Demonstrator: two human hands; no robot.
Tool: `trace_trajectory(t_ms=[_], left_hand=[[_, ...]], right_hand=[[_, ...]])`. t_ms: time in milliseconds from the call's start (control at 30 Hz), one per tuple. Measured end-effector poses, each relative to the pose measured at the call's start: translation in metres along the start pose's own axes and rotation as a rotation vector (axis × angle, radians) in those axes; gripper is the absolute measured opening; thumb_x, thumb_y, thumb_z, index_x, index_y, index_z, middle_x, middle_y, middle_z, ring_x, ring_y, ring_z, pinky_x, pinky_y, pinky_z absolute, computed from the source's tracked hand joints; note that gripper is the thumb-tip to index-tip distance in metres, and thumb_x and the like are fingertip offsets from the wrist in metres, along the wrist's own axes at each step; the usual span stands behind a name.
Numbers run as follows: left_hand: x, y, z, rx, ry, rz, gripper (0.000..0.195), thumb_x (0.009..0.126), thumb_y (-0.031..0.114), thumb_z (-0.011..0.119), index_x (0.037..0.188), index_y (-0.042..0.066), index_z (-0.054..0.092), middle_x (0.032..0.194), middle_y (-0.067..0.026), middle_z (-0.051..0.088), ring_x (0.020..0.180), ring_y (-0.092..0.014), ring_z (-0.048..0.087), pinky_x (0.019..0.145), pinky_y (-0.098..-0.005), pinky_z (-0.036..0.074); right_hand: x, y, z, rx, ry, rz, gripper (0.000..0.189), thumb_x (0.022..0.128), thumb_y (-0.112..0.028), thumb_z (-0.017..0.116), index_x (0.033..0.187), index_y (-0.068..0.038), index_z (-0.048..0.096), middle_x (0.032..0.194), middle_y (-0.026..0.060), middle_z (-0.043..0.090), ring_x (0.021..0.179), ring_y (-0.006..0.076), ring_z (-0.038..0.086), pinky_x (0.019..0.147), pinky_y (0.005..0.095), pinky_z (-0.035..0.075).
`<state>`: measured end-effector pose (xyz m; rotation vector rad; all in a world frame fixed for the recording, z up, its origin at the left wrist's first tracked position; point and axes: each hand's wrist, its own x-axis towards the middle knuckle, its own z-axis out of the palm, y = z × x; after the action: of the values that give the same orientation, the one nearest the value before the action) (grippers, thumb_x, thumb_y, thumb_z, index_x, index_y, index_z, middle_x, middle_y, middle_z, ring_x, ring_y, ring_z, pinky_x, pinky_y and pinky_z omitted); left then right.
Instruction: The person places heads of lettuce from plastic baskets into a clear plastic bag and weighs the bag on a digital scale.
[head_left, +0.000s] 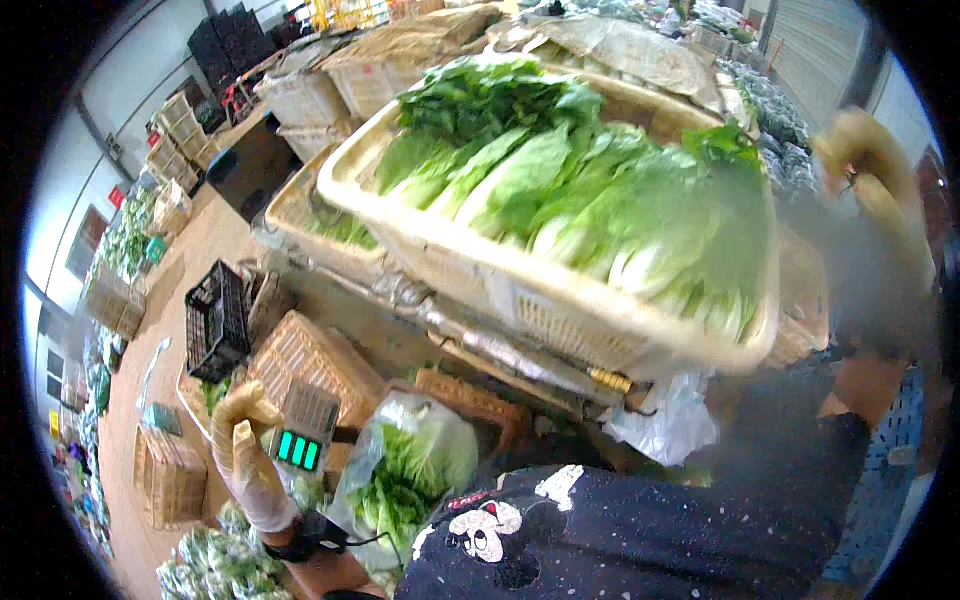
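A pale plastic crate (525, 277) filled with long leafy green vegetables (555, 172) stands tilted across the middle of the view. My left hand (244, 435), in a cream glove, is at the lower left, thumb and fingers apart, beside a small grey device (306, 424) with green lit bars; whether it touches the device is not clear. My right hand (862, 161), also gloved, is raised at the upper right beyond the crate, and blur hides its fingers. Close to my body, a clear plastic bag (409, 450) holds leafy greens.
A second pale crate (315, 217) sits behind and below the full one. A black crate (217, 319), an orange-brown crate (319, 367) and a tan crate (169, 476) are at left. Wrapped vegetables (217, 562) lie at the bottom left. A white plastic bag (667, 420) hangs below the full crate.
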<state>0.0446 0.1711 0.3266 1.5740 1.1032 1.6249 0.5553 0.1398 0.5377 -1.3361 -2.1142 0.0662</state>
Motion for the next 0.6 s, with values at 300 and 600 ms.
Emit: trace_trajectory(t_ms=[300,600], left_hand=[[0.309,0.039,0.150,0.144,-0.453,0.005,0.038,0.092,0.031,0.045,0.123,0.011,0.053,0.118,-0.0023,0.055,0.108,-0.014,0.052,0.087,-0.0288,0.042],[0.467,-0.071,0.362,0.599,-0.935,-0.261,0.080,0.080,0.068,0.044,0.130,0.005,0.046,0.134,-0.0182,0.042,0.127,-0.030,0.034,0.101,-0.0460,0.030]], right_hand=[[0.195,0.167,0.066,-0.169,-0.338,0.389,0.048,0.089,-0.045,0.046,0.114,-0.005,0.056,0.095,0.0065,0.060,0.082,0.0145,0.058,0.068,0.0281,0.046],[0.245,0.315,0.223,0.167,-0.412,0.743,0.070,0.085,-0.060,0.038,0.120,-0.002,0.052,0.114,0.0143,0.055,0.100,0.0257,0.053,0.085,0.0351,0.040]])
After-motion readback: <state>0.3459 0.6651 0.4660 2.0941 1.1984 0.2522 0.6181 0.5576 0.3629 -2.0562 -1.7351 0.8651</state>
